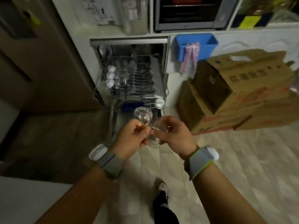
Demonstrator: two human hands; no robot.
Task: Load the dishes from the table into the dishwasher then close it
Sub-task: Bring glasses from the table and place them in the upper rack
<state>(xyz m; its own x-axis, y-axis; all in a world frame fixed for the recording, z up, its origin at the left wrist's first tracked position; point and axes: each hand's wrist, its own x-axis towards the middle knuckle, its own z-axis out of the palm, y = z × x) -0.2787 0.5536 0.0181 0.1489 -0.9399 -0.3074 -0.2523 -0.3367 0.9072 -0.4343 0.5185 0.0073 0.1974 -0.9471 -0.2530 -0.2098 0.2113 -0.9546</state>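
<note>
The dishwasher (129, 42) stands open ahead, its wire upper rack (134, 78) pulled out and holding several glasses and white items. My left hand (131, 136) grips a clear glass (143, 115) that points toward the rack. My right hand (174, 135) holds a second clear glass (157, 126), which touches the first. Both hands hover just in front of the rack, above the lowered door (116, 125).
Stacked cardboard boxes (234, 92) crowd the floor right of the dishwasher. A blue bin (196, 46) hangs on the cabinet behind them. A brown cabinet (40, 70) flanks the left. An oven (187, 13) sits above. My foot (161, 194) is on the pale tiled floor.
</note>
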